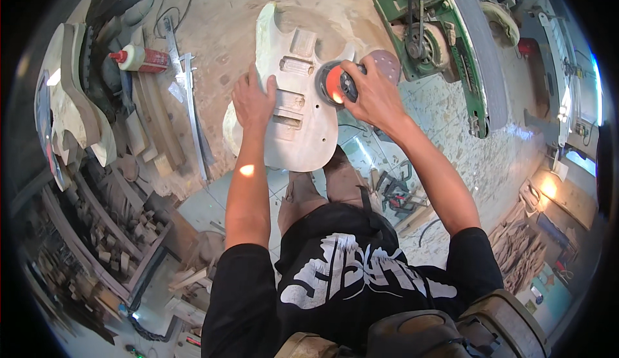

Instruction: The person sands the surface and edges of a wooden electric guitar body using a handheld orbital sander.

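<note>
An unpainted pale wooden electric guitar body (302, 142) lies face up in front of me, its routed pickup cavities showing. At its left waist my left hand (253, 98) holds the edge, with the thumb on top and the fingers along the side. My right hand (373, 93) is wrapped round an orange and black orbital sander (334, 84). That sander sits on the right side of the body, just below the horn; its pad underneath is mostly hidden. Right behind my right hand shows a round, brownish sanding disc (385, 65) with holes.
A green belt sander (422, 42) stands at the far right. To the left lie a white glue bottle (143, 59) with a red cap, a metal caliper (191, 109) and wood strips (155, 126). More guitar bodies (77, 90) stand at far left. Clamps (396, 193) lie below, near my legs.
</note>
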The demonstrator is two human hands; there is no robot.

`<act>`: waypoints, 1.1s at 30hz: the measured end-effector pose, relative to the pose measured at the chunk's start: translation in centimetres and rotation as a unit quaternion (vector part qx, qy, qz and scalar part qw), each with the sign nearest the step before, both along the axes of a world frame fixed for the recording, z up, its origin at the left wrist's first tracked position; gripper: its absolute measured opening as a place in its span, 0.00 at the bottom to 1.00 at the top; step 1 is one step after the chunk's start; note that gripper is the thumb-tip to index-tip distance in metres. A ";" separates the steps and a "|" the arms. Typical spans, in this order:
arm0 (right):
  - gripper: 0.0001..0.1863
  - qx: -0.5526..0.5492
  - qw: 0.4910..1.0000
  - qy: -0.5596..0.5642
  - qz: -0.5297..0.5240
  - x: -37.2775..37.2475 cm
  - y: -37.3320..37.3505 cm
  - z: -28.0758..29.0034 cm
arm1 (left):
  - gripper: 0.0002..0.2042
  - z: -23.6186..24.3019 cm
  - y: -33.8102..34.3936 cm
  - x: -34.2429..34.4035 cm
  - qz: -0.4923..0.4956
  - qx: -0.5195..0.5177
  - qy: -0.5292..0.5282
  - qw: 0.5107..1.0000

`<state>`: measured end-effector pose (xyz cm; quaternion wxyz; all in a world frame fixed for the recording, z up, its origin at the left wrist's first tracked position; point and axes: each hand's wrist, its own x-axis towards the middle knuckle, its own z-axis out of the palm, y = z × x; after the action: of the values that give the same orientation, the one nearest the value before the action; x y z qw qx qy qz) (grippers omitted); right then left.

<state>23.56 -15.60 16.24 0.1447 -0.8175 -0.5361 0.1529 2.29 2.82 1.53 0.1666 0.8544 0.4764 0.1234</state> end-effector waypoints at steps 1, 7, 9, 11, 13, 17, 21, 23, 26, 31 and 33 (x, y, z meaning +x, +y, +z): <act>0.33 0.001 1.000 -0.001 0.000 0.1 0.2 -0.1 | 0.34 -0.1 0.0 -0.1 0.000 0.000 0.000 1.000; 0.36 0.020 1.000 -0.022 -0.007 2.8 -2.0 -1.4 | 0.34 -0.2 0.0 0.1 -0.007 -0.011 -0.010 1.000; 0.36 0.031 0.999 -0.022 -0.004 2.9 -1.4 -1.4 | 0.35 -0.2 0.1 0.0 -0.005 -0.006 -0.003 1.000; 0.36 0.042 0.999 -0.022 -0.004 2.4 -0.7 -0.8 | 0.35 -0.2 0.1 0.0 -0.007 -0.010 -0.008 1.000; 0.37 -0.069 0.998 -0.006 -0.011 1.0 0.7 0.8 | 0.35 -0.1 0.0 -0.3 -0.009 -0.014 -0.010 1.000; 0.36 -0.010 1.000 -0.017 -0.008 1.9 -0.5 -1.0 | 0.35 0.1 0.1 -0.1 -0.016 -0.016 -0.012 1.000; 0.37 0.034 0.998 -0.049 -0.011 3.4 -1.9 -1.7 | 0.35 0.1 0.1 0.1 -0.012 -0.015 -0.009 1.000; 0.38 0.016 0.999 -0.026 -0.030 3.2 -1.4 -1.1 | 0.35 0.1 0.0 0.2 -0.012 -0.018 -0.009 1.000; 0.37 -0.028 0.999 -0.023 -0.015 1.4 0.3 -0.1 | 0.35 -0.1 0.2 -0.1 -0.016 -0.018 0.001 1.000; 0.36 -0.006 0.999 -0.028 -0.033 2.5 -1.6 -1.3 | 0.35 0.3 0.3 0.0 -0.018 -0.020 0.005 1.000; 0.36 -0.005 0.999 -0.026 -0.044 3.2 -1.9 -1.1 | 0.35 0.3 -0.1 0.1 -0.016 -0.030 0.000 0.999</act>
<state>26.72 -17.51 15.17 0.1332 -0.8445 -0.5026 0.1280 2.41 2.77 1.87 0.1940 0.8565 0.4663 0.1065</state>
